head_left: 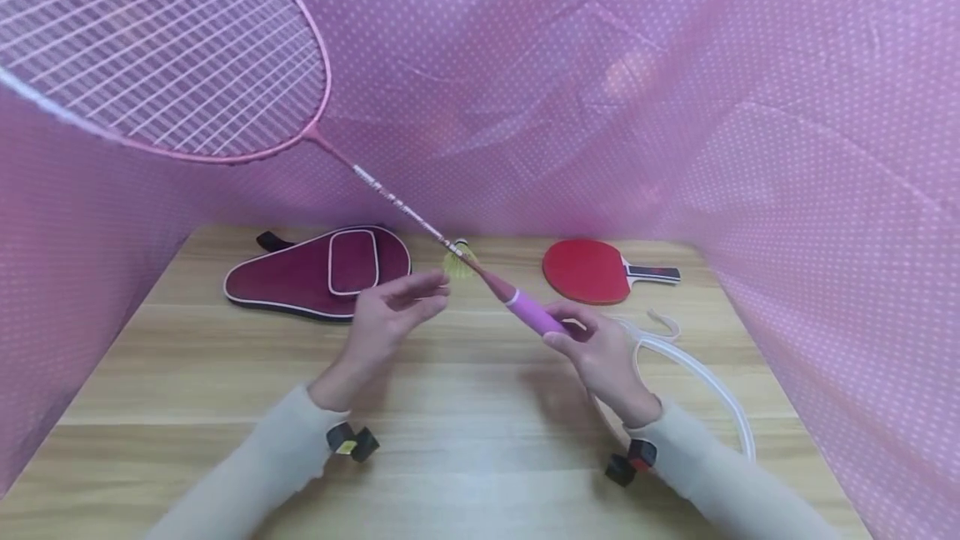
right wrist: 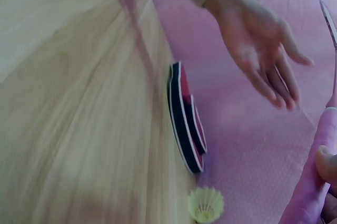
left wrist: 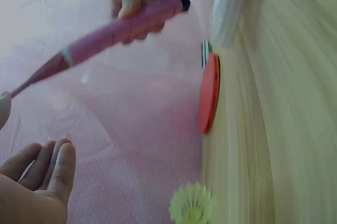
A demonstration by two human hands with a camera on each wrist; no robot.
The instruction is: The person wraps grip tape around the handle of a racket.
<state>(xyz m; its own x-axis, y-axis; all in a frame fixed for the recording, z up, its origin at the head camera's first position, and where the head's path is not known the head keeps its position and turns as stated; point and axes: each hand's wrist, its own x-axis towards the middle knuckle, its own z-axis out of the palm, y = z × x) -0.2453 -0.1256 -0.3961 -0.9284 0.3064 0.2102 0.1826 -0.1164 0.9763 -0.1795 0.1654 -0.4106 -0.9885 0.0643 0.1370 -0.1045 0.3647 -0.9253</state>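
A pink badminton racket (head_left: 397, 202) is held up over the table, its strung head at the upper left of the head view. My right hand (head_left: 600, 354) grips its purple-pink handle (left wrist: 113, 30), thumb along the grip. The black butt cap sticks out past that hand in the left wrist view. My left hand (head_left: 386, 323) is held in the air left of the handle, fingers extended and apart from the racket; in the right wrist view its palm (right wrist: 253, 39) shows with nothing in it. Behind the racket's shaft lies a yellow shuttlecock (head_left: 459, 263).
A maroon paddle case (head_left: 281, 280) lies at the table's back left. At the back right is a red table tennis paddle (head_left: 585, 272). A clear, curved item with white edging (head_left: 708, 382) lies under the right forearm. Pink dotted sheeting (head_left: 525, 107) walls the wooden table (head_left: 465, 440).
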